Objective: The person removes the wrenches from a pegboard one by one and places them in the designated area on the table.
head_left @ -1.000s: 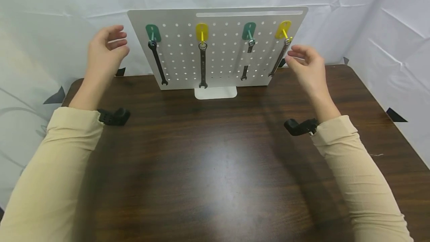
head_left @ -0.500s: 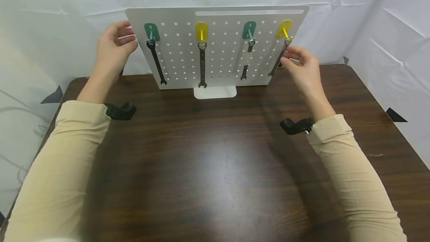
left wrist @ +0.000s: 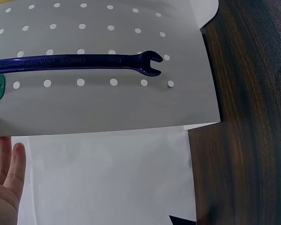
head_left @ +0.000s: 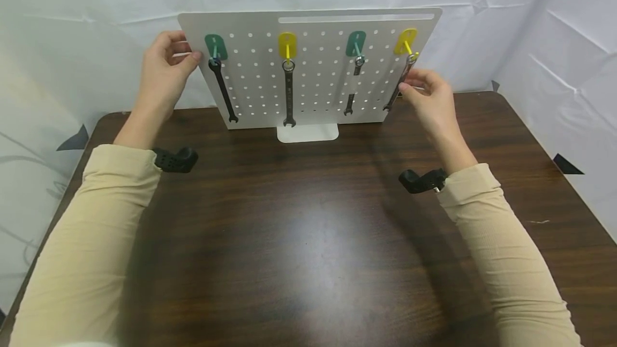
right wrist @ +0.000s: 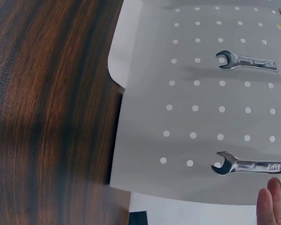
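at pegbd [head_left: 319, 80] edges: l hand [head_left: 166, 76], r hand [head_left: 431, 100]

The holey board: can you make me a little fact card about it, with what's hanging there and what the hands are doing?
Board: grey, dotted with holes
Base: white, on a dark brown table
Hooks: green, yellow, green, yellow, from left to right
Wrenches: four, one on each hook; the third one's middle is hard to see
Left grip: pinches the board's left edge
Right grip: at the right edge, fingertips close to the last wrench; can't tell whether it holds anything
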`<state>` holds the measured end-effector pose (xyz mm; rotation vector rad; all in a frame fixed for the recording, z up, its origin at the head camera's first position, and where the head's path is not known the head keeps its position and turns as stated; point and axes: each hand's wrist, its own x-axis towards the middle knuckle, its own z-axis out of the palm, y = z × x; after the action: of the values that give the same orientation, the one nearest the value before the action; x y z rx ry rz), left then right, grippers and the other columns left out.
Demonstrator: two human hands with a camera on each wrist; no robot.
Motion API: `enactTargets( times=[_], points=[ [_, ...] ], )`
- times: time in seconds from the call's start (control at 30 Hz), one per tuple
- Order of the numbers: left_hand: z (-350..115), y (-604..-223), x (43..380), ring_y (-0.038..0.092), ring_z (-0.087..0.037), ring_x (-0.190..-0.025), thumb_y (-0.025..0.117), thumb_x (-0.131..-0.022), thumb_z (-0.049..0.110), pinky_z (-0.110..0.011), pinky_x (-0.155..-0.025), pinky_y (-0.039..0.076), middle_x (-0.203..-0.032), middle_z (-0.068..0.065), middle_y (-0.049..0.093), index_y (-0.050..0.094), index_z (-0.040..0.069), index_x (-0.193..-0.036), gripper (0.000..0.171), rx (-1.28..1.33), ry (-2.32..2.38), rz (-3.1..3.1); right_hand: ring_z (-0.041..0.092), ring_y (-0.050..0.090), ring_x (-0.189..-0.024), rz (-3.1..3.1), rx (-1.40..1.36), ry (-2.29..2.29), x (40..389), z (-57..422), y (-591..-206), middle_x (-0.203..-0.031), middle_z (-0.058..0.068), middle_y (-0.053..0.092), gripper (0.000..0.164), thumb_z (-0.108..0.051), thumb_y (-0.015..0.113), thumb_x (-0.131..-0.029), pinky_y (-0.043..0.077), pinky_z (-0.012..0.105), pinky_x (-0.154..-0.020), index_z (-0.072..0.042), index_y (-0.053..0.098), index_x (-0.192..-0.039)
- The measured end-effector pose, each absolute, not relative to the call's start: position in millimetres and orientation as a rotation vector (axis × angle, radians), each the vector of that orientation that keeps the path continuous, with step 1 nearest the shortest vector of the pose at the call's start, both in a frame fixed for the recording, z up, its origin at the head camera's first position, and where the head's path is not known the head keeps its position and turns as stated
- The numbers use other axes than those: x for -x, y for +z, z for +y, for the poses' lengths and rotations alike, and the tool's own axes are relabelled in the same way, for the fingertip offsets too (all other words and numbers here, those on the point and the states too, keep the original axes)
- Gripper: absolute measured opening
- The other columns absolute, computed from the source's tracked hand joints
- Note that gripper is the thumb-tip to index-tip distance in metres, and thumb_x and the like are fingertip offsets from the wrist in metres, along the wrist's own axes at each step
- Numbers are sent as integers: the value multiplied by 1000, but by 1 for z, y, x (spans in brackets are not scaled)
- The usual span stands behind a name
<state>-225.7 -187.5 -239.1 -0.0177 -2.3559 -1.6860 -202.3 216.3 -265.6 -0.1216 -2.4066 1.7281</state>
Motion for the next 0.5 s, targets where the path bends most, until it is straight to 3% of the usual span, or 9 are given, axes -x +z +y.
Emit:
enactTargets(
  times=[0.27,0.5],
  points=[
    [-189,-239,225,57,-1,-91,59,-94,13,-23,-92,48,-102,14,55,54,17,-119,26,29,-1718,-2330,1,60,-80,-2304,98,1894,198,218,-265,-91,-9,58,11,-10,62,-92,55,10,-76,-10,58,-102],
    [-189,-238,226,58,1,-87,61,-93,16,-24,-97,51,-97,17,56,54,17,-118,25,0,-1629,-2391,0,60,-76,-2249,83,2011,193,222,-262,-84,-10,59,10,-8,63,-91,56,9,-69,-7,57,-99]
  ],
)
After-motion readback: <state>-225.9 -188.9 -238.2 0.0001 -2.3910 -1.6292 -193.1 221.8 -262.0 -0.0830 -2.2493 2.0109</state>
